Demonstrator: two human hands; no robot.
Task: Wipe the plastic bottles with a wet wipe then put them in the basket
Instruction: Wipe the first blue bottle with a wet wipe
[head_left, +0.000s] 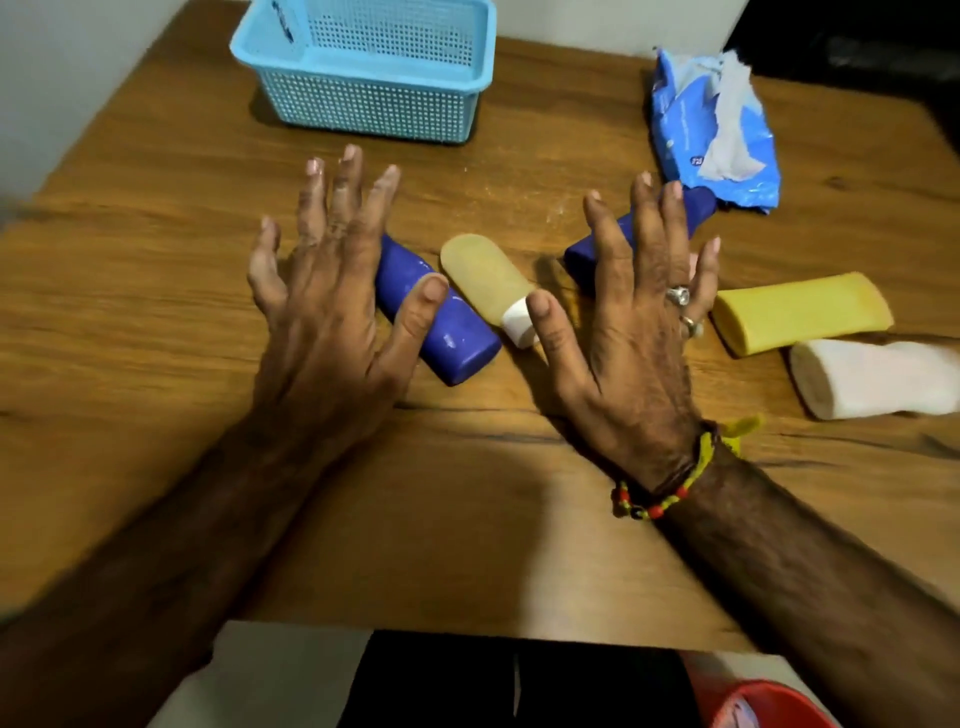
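My left hand (332, 291) is spread wide, palm down, fingers straight and fanned apart, holding nothing. It hovers over or rests against one end of a blue bottle (441, 322) that lies on its side on the wooden bench (156, 260); whether the palm actually touches it I cannot tell. My right hand (628, 322) is spread the same way, fingers straight and apart, gripping nothing, with 2 rings on one finger and a beaded bracelet (670, 493) on the wrist. It covers the middle of a second blue bottle (696, 205), whose far end shows past my fingertips, near the wipes pack.

Between my 2 hands lies a translucent yellowish bottle (483, 275) with a white cap (519, 322), just beside the first blue bottle and close to my right thumb. To the right of my right hand a yellow bottle (800, 309) lies on its side, and just in front of it a white bottle (878, 379) lies on its side too, close to it, reaching the picture's right edge.

The light blue basket (374, 98) stands at the far side of the bench, well apart from the bottles. Inside it, at the left, something pale blue leans against the wall; I cannot tell what it is. The blue pack of wet wipes (675, 119) sits at the far right with a wipe (737, 119) pulled up out of its opening.
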